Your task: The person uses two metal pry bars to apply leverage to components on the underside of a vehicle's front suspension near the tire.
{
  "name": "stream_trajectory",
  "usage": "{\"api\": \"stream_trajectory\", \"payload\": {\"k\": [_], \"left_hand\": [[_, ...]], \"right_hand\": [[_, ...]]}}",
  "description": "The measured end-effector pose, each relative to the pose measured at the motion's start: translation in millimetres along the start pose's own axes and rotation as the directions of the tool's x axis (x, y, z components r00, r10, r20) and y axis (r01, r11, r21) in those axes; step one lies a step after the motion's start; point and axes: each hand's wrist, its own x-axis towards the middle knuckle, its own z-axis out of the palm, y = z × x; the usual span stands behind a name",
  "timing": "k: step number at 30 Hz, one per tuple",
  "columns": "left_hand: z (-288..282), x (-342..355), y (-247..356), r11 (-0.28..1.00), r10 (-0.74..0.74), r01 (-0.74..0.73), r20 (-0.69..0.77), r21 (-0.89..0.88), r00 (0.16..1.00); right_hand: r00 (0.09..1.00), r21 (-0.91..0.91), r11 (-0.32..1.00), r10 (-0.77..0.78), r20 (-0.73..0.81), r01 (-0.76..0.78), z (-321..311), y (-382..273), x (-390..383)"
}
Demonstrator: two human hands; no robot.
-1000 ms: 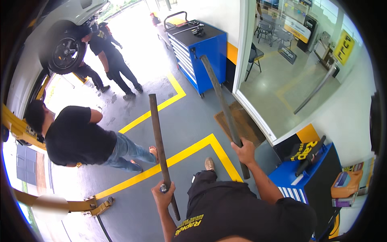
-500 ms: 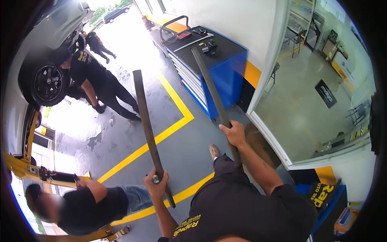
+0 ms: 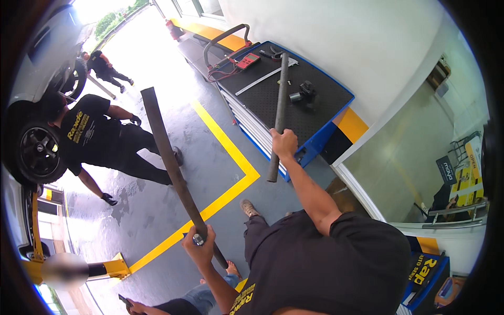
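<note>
Steel bars: we hold two dark bars, one per hand, both raised clear of the floor.
Landmark: blue tool cart, against the white wall.
Left hand: fist closed around the lower part of the left bar, well apart from the cart; a short end juts below the fist, the long end slants up and away, so we judge it is balanced for carrying.
Right hand: closed around the right bar low on its length, just before the cart's near edge; the bar's upper part stands over the cart top.
Cart top: red meter and small dark tool beside that bar.
Co-worker: well apart from the cart, bent by a car wheel.
</note>
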Motion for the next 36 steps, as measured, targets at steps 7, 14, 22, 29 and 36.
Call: {"api": "stream_trajectory", "payload": {"k": [7, 14, 22, 29, 36], "left_hand": [[38, 150, -48, 0.985, 0.089, -0.071, 0.114, -0.156, 0.989], [78, 264, -38, 0.954, 0.09, -0.01, 0.256, -0.298, 0.963], [121, 312, -25, 0.834, -0.037, 0.194, 0.299, -0.517, 0.954], [133, 320, -12, 0.793, -0.141, 0.272, 0.27, -0.545, 0.953], [143, 321, -5, 0.832, -0.116, 0.254, 0.294, -0.494, 0.949]], "right_hand": [[0.985, -0.13, 0.977, 0.16, -0.057, -0.167, 22, -25, 37], [0.99, -0.551, 0.833, 0.116, 0.079, -0.053, 22, -56, 52], [0.989, -0.703, 0.706, 0.03, 0.146, 0.082, 34, -81, 79], [0.988, -0.683, 0.718, -0.042, 0.15, 0.134, 25, -103, 95], [0.62, 0.562, 0.762, -0.619, 0.482, 0.322, 60, -250, 52]]}}
